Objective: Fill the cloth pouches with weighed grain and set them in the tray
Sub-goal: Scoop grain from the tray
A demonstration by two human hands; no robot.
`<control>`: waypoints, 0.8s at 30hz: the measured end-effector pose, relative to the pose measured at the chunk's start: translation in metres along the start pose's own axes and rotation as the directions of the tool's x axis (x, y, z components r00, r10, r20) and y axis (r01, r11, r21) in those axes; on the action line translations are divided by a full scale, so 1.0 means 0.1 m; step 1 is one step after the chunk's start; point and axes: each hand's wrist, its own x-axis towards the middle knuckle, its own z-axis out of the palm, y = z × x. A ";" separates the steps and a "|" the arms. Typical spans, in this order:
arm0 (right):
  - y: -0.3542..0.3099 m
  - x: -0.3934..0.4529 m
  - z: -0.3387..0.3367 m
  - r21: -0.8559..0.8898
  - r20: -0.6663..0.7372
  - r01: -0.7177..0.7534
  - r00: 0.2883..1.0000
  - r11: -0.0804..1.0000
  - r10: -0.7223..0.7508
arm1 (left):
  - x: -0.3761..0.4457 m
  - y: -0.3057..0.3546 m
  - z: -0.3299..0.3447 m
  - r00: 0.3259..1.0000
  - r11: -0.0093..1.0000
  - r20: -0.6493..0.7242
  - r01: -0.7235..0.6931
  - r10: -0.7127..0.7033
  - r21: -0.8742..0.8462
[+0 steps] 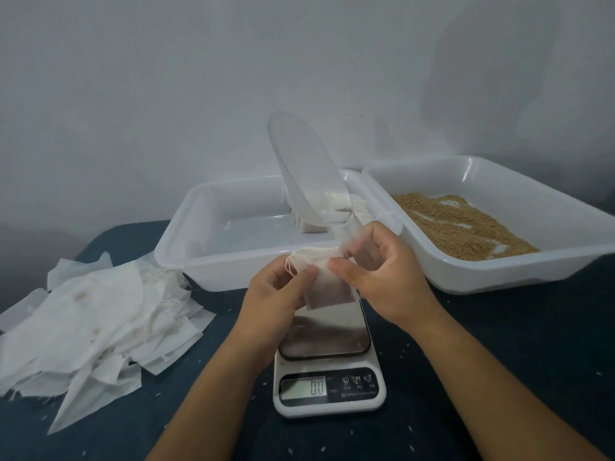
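Head view shows the pouch [327, 283] held up between both hands just above the scale [327, 357], so it's hanging in the air, not resting on the platter. Looks like it already has grain in it, since the lower half is darker and sagging. The left hand [278, 291] pinches the left edge near the drawstring, thumb on the front. The right hand [379, 277] pinches the mouth of the pouch on the other side, and that same grip also has the handle of the clear scoop [301, 171] tucked in it, which is why the scoop sticks up and away over the tray. My guess is they're about to cinch the string, and keeping the scoop in hand saves putting it down each round.

Just beyond the grip sits the white tray [186, 241] with a few filled pouches [319, 211] stacked at its far right. To the right of the grip is the bin of grain [466, 224], running thin. Off to the left lies the pile of empty pouches [100, 321] on the dark tabletop [482, 344]. The scale display is too blurry for me to read reliably.
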 end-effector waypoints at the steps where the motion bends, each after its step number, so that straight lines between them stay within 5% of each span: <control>1: 0.00 0.00 0.00 -0.005 0.007 -0.019 1.000 1.000 0.019 | 0.00 0.00 0.00 1.000 1.000 -0.006 0.000 0.000 -0.018; 7: 0.03 0.01 -0.01 -0.030 0.009 -0.045 0.999 0.999 0.045 | 0.02 0.00 0.00 1.000 0.993 0.013 0.001 0.000 -0.122; 13: -0.04 -0.01 -0.01 0.060 -0.026 0.014 1.000 0.998 -0.012 | -0.02 0.00 -0.01 0.966 0.999 0.260 0.019 -0.005 -0.050; 24: -0.03 0.01 -0.04 0.085 -0.064 0.024 0.998 0.996 -0.019 | -0.05 0.01 0.02 0.987 0.998 0.158 -0.021 0.011 0.062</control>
